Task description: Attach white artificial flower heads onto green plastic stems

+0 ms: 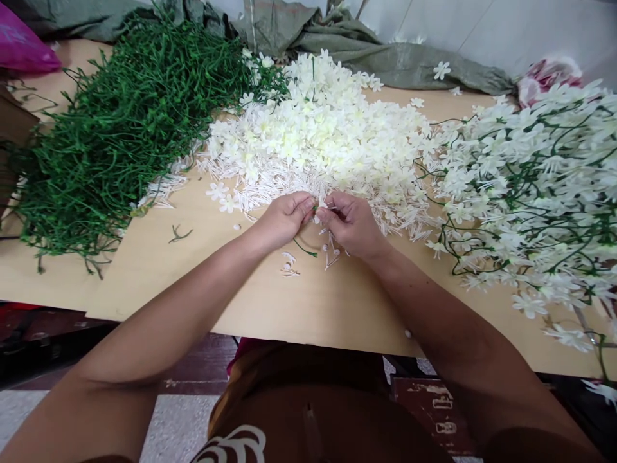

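My left hand (pixel 292 215) pinches a green plastic stem (pixel 304 248), whose lower end curves down below the fingers. Close beside it, my right hand (pixel 351 222) is closed in a pinch on a small white piece, which looks like part of an artificial flower. The fingertips of both hands nearly meet around the stem's top, so the exact joint is hidden. Just beyond the hands spreads a heap of white artificial flowers (pixel 332 135) with thin white stalks. A few loose white bits (pixel 289 263) lie on the table under the hands.
A large pile of green plastic stems (pixel 130 122) covers the left. On the right lie white flowers on green stems (pixel 520 186). One stray green stem piece (pixel 180 234) rests on the tan tabletop (pixel 231 289). Grey-green cloth (pixel 409 64) lines the back wall.
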`<state>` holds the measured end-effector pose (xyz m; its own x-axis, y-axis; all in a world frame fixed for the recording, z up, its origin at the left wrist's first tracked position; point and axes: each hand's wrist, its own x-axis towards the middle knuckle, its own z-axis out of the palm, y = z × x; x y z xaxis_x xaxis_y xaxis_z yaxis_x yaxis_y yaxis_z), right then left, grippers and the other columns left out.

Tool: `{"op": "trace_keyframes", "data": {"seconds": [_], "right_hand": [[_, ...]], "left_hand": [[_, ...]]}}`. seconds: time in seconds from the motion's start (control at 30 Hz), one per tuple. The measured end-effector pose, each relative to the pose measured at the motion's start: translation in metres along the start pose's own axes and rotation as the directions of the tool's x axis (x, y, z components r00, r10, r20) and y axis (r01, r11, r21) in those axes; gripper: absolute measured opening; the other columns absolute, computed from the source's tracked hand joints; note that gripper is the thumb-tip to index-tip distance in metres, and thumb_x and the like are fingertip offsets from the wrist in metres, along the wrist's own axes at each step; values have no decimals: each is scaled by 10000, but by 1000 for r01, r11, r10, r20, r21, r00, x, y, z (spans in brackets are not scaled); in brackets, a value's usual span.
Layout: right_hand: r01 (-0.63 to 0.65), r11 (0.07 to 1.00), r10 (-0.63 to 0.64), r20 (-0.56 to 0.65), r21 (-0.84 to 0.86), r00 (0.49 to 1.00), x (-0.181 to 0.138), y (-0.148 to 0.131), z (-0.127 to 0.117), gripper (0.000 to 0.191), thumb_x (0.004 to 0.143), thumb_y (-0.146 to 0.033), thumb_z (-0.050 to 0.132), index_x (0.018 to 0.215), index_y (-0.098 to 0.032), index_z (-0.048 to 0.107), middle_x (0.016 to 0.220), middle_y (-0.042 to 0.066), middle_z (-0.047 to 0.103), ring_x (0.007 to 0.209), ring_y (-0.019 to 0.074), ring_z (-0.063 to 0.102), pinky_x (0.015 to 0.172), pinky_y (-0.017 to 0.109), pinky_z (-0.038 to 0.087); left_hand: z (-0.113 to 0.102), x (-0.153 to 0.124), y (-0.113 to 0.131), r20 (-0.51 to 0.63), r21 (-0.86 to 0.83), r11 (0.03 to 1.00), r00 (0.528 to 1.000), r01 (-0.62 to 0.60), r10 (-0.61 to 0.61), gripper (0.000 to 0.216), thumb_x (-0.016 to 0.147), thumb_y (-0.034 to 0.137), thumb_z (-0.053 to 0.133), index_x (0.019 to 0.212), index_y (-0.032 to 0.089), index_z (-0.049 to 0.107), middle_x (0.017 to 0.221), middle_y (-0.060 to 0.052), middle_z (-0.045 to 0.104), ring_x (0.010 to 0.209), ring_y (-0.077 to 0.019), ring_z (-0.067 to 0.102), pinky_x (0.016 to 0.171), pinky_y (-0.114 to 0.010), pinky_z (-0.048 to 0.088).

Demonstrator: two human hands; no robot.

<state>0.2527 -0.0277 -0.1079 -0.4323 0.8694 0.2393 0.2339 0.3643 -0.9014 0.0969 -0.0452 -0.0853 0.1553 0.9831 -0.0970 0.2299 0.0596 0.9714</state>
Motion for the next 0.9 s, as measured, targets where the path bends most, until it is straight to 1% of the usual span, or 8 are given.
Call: {"op": "trace_keyframes", "data": {"seconds": [0.17, 0.3, 0.4, 0.53, 0.63, 0.77, 0.9], "right_hand": [[-47, 999, 47, 16, 23, 999, -3, 1, 0, 199, 797, -252, 566, 631, -193, 473, 548, -52, 405, 518, 76, 343, 506, 239, 291], [-71, 997, 70, 29, 41, 997, -5, -2, 0, 233, 798, -315, 593, 626, -188, 501, 551, -42, 444, 506, 76, 367, 499, 238, 303], [-124, 990, 121, 54, 72, 991, -4, -5, -2, 301, 788, -387, 628, 603, -186, 501, 522, -41, 458, 488, 70, 372, 483, 232, 299], [-241, 963, 227, 119, 122, 967, -2, -9, -4, 370, 727, -487, 682, 605, -176, 523, 493, -38, 477, 451, 64, 374, 443, 222, 277], [-286, 947, 271, 116, 145, 956, -1, -10, -4, 399, 692, -525, 702, 614, -168, 541, 482, -40, 483, 431, 58, 373, 426, 213, 267], [-286, 948, 273, 104, 140, 956, 0, -9, -3, 390, 691, -523, 704, 633, -165, 563, 482, -41, 501, 416, 51, 365, 415, 207, 258], [-227, 969, 214, 124, 97, 969, 0, -8, -3, 322, 745, -436, 665, 613, -170, 541, 501, -36, 512, 434, 51, 366, 435, 208, 276]], "left_hand": [[0, 2, -3, 51, 131, 991, 998, -29, 23, 376, 884, 143, 472, 524, 176, 367, 490, 66, 327, 500, -74, 287, 541, -225, 253], [0, 4, -4, 70, 225, 974, 998, -23, 7, 346, 874, 170, 442, 538, 183, 357, 500, 65, 335, 515, -78, 307, 549, -232, 257], [-1, 4, -3, 89, 253, 967, 996, -34, 12, 336, 869, 185, 436, 543, 186, 359, 501, 67, 328, 512, -77, 303, 551, -234, 262], [-2, 4, -1, 118, 257, 965, 993, -46, 16, 333, 858, 170, 434, 535, 189, 355, 495, 70, 312, 502, -73, 292, 547, -233, 265], [-1, 4, -3, 125, 270, 961, 992, -54, 21, 326, 857, 176, 431, 540, 190, 355, 505, 67, 325, 510, -74, 305, 550, -236, 268], [0, 2, -9, 118, 281, 956, 992, -84, 52, 316, 857, 207, 431, 553, 195, 346, 518, 66, 328, 518, -78, 312, 553, -237, 274], [1, 2, -13, 136, 233, 964, 986, -130, 100, 323, 881, 275, 405, 572, 199, 350, 529, 62, 345, 525, -79, 334, 572, -232, 309]]}}
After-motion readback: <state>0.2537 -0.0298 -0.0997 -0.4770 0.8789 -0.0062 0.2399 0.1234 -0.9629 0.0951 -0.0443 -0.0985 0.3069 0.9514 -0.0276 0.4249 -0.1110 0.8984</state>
